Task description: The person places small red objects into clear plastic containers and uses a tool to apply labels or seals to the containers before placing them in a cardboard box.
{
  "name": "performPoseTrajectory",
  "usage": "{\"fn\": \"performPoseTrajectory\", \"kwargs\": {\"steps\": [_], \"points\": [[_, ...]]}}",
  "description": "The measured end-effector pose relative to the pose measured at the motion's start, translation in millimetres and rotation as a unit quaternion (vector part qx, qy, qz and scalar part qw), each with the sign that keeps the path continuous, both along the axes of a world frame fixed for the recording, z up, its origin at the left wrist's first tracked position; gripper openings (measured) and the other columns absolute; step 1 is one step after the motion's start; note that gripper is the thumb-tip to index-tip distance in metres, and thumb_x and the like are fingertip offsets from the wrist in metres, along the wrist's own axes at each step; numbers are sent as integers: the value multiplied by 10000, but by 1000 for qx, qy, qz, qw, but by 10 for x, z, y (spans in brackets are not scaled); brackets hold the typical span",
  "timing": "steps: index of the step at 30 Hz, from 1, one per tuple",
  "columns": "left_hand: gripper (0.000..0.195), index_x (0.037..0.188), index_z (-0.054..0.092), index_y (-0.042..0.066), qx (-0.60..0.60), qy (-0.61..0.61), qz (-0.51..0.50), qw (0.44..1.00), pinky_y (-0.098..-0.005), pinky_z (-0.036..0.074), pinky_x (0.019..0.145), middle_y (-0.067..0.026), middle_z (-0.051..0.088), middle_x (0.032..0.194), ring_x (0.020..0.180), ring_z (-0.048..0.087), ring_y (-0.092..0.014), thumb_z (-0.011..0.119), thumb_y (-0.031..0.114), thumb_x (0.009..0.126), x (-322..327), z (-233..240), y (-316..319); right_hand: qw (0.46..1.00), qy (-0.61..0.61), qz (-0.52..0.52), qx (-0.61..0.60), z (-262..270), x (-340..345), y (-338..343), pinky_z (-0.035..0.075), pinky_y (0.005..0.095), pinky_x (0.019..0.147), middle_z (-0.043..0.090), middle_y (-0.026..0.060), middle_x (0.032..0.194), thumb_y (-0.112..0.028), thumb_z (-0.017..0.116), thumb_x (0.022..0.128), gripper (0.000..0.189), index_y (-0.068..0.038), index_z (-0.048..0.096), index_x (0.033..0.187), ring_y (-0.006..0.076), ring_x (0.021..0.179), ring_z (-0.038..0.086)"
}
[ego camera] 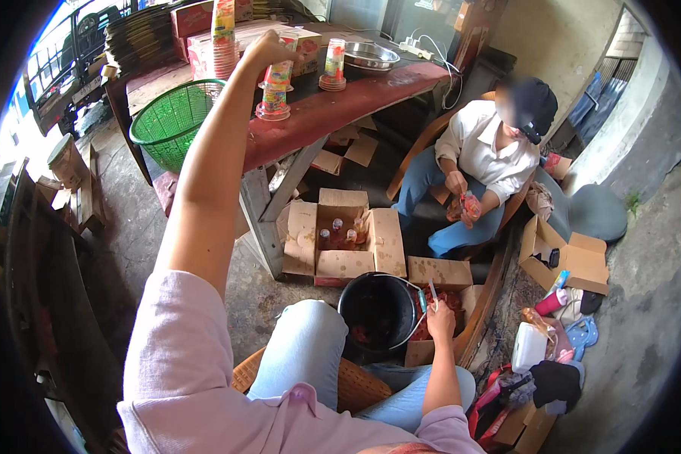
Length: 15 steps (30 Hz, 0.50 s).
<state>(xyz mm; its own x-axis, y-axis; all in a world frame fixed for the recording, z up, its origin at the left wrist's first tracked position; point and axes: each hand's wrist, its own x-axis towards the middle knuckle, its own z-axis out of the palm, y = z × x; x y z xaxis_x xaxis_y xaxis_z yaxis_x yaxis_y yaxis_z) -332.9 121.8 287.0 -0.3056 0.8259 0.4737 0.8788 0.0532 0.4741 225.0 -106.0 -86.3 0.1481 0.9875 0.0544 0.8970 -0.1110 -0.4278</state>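
My left hand (271, 50) reaches over the table, its fingers around a printed plastic cup in a tower of cups (275, 93); the fingertips are partly hidden. My right hand (441, 320) grips a small knife (432, 289), blade upward, beside the black bucket (377, 309) with its wire handle and teal grip. Another cup tower (333, 65) stands further right, and a taller stack (224, 40) is left of my hand. Behind the bucket, an open cardboard box (345, 264) holds several bottles (352, 235). Red plastic material (448, 303) lies in a box right of the bucket.
A green mesh basket (173, 122) sits at the red-edged table's (340, 116) left end. A steel basin (371, 57) and a power strip (417, 50) are at the back. A seated co-worker (488, 147) handles a red package. Boxes, bags and clothing (556, 386) lie at the right.
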Motion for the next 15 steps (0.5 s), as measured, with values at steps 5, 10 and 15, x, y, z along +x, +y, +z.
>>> {"fn": "performPoseTrajectory", "kwargs": {"steps": [5,10,15], "points": [[857,1135,476,-43,49,-82,75,993,-404,488,874,-240,631,1061,1010,617,-359,833,484,560,104,-608,-74,1000,-5,11,-5,-33,-18,47,481,497,741,652,216,857,-225,618,830,212,-28,621,909,398,836,630],[843,1135,398,-27,46,-66,120,989,-457,469,877,-246,632,1054,1003,615,-386,820,448,581,316,-811,-280,999,-20,24,-19,60,-52,2,489,491,730,664,195,871,-226,629,830,211,-34,620,918,392,835,632],[783,1122,392,-1,66,-69,143,985,-490,447,881,-271,636,1014,996,612,-407,802,411,598,360,-1063,-385,998,-24,48,-22,96,-107,55,490,493,719,657,212,843,-225,637,825,212,-36,615,917,398,821,630]]}}
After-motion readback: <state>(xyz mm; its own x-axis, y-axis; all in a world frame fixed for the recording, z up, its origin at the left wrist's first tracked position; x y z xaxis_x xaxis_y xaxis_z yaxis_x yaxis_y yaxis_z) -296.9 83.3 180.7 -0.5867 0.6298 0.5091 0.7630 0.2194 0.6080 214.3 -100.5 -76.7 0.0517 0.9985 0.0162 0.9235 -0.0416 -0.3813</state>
